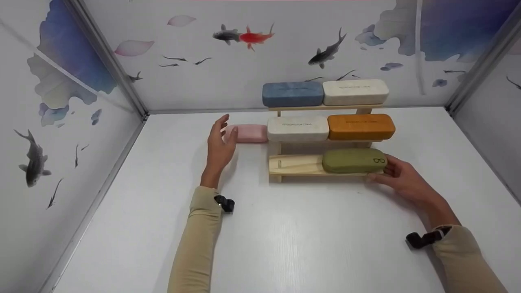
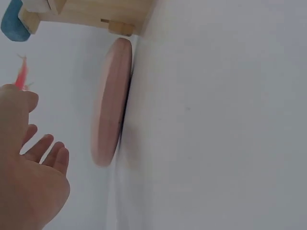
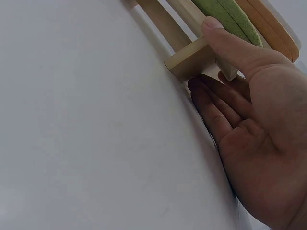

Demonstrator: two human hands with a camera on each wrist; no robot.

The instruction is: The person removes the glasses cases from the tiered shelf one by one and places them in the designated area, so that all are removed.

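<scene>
A stepped wooden rack (image 1: 295, 163) holds glasses cases. The green glasses case (image 1: 353, 160) lies on the right of its lowest shelf. My right hand (image 1: 405, 179) grips that shelf's right end, thumb at the front edge beside the green case; in the right wrist view its fingers (image 3: 216, 110) reach by the rack's end support. A pink glasses case (image 1: 251, 133) lies on the table left of the rack. Close by it is my left hand (image 1: 221, 148), fingers loosely spread and holding nothing; the left wrist view shows a gap between this hand and the pink case.
The middle shelf bears a white case (image 1: 298, 129) and an orange case (image 1: 361, 127). On the top shelf sit a blue case (image 1: 292, 94) and another white case (image 1: 355, 92). Panels painted with fish (image 1: 254, 37) enclose the white table (image 1: 297, 236).
</scene>
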